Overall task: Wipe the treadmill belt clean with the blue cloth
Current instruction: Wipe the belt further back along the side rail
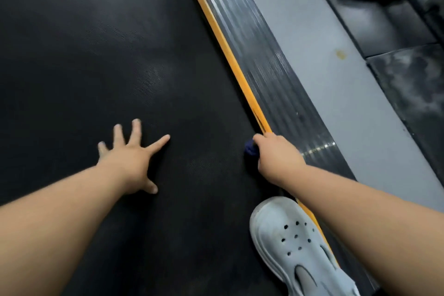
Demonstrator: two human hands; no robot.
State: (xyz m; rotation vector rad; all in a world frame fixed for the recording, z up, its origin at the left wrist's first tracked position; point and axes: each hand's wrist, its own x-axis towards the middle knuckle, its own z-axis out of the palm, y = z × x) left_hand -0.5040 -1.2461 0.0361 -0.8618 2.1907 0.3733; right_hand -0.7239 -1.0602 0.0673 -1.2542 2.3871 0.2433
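- Closest in, the left forearm leads to the left hand (131, 163), its grip spread flat on the treadmill belt (96, 55), likely bracing the person's lean.
- Ahead and to the left, the belt offers wide room for strokes.
- At the belt's right edge the blue cloth (251, 149) is bunched and pinched in the grip of the right hand (278, 154), probably to work the seam.
- Just beside it run the yellow strip (230, 55) and the ribbed side rail (264, 67).
- A pale shoe (295, 243) behind the hand would limit backward pulls.
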